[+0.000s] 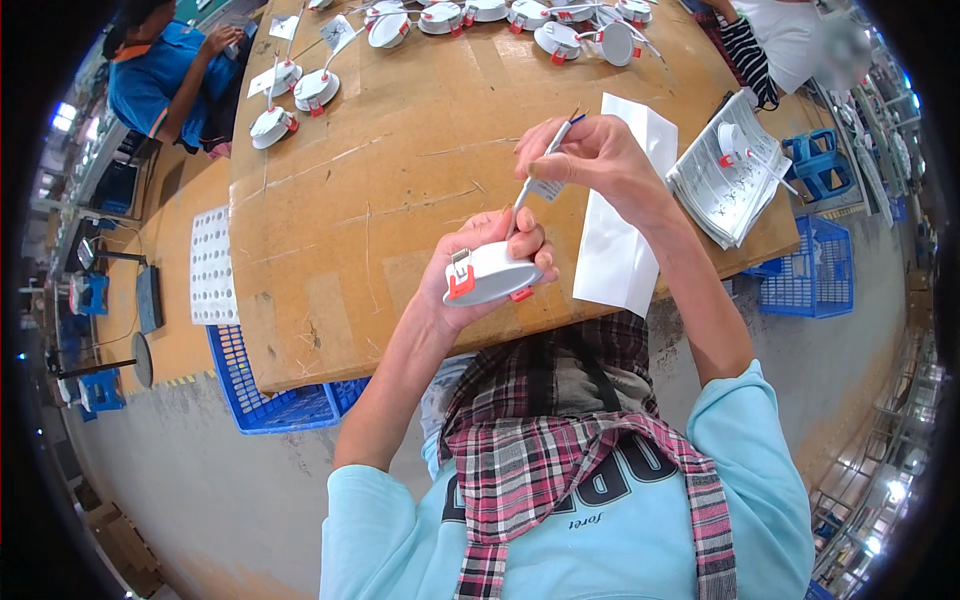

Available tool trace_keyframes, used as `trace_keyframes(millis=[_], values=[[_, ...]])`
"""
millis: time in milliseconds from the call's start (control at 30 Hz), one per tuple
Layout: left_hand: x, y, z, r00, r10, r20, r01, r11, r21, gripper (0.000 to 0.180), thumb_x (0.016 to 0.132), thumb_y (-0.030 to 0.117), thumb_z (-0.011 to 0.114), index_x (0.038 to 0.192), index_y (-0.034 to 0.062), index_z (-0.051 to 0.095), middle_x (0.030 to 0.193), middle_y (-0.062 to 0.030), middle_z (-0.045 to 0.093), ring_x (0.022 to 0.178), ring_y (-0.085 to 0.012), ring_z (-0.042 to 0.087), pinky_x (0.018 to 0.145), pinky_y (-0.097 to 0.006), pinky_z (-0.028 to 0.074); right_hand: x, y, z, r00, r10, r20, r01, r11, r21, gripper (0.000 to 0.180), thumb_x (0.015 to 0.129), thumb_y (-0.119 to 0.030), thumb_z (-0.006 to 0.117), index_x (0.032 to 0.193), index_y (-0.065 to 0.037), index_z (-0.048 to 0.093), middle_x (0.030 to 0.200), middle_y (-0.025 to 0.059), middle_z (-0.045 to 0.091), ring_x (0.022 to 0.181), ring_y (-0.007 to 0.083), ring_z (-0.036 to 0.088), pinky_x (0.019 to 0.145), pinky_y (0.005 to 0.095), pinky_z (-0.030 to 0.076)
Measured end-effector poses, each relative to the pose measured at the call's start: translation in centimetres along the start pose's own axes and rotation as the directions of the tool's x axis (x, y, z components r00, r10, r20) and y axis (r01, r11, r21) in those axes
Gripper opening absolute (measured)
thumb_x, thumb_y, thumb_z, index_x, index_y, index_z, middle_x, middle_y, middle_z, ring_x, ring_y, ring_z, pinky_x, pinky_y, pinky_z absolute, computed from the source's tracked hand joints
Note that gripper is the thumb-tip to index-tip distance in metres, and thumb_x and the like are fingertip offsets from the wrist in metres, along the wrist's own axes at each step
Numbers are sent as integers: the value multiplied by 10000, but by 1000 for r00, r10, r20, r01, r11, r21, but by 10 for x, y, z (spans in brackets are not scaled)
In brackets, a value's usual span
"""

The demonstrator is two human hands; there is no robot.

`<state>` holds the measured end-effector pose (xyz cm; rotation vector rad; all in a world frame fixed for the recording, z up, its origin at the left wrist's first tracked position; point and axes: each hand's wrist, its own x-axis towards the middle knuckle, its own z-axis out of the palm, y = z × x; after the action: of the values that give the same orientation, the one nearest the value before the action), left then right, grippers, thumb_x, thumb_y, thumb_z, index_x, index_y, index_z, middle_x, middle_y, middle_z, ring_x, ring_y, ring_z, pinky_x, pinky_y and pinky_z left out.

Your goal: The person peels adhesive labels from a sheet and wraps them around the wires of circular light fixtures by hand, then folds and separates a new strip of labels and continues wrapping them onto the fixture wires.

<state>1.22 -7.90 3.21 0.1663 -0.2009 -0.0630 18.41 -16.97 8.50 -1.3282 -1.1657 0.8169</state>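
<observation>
- Left hand point(468, 248): fingers clamped on the white round lamp point(497, 276), tilted, above the desk point(330, 250); a steady grip serves best.
- Right hand point(605, 160): fingers pinched on the pale cable point(519, 208) beside its tag point(547, 189) (wire ends point(578, 119) uppermost, from where I stand); keep cable taut, tag uncreased.
- Farther: similar lamps point(388, 30).

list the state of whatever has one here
left hand, holding the round light
right hand, gripping the cable
round light, tilted
cable, raised, coloured wire ends exposed
white sheet, creased, lying on the table
sheet stack, fanned, another light on top
blue crate, partly under the table
</observation>
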Motion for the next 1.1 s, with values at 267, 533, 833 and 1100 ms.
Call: trace_keyframes(millis=[267,533,833,1100], values=[[4,10,26,907,222,-358,53,782,621,260,967,207,502,1036,-16,616,824,-82,653,861,-218,642,765,-303,503,3,5,-5,973,23,-228,-28,999,-17,267,898,-279,628,895,-23,705,896,67,677,901,135,601,850,293,444],[6,4,19,817,486,-311,212,250,945,268,932,221,590,1046,1,693,806,-39,684,732,-64,611,682,-216,488,-6,5,9,954,189,-232,-207,977,-53,313,848,-287,693,914,19,705,835,72,677,819,120,611,729,248,459],[4,0,11,789,550,-273,304,37,952,230,924,184,583,1006,8,708,784,-36,674,729,-73,592,679,-240,482,-6,16,10,940,202,-274,-221,974,-40,264,841,-241,678,865,19,709,764,58,663,752,108,592,697,244,433],[5,2,-1,813,511,-279,275,85,958,230,927,183,578,995,-1,697,792,-39,676,741,-80,600,687,-240,481,-5,28,6,920,286,-267,-266,958,109,264,847,-241,665,827,20,699,741,52,650,746,93,557,667,262,411]])
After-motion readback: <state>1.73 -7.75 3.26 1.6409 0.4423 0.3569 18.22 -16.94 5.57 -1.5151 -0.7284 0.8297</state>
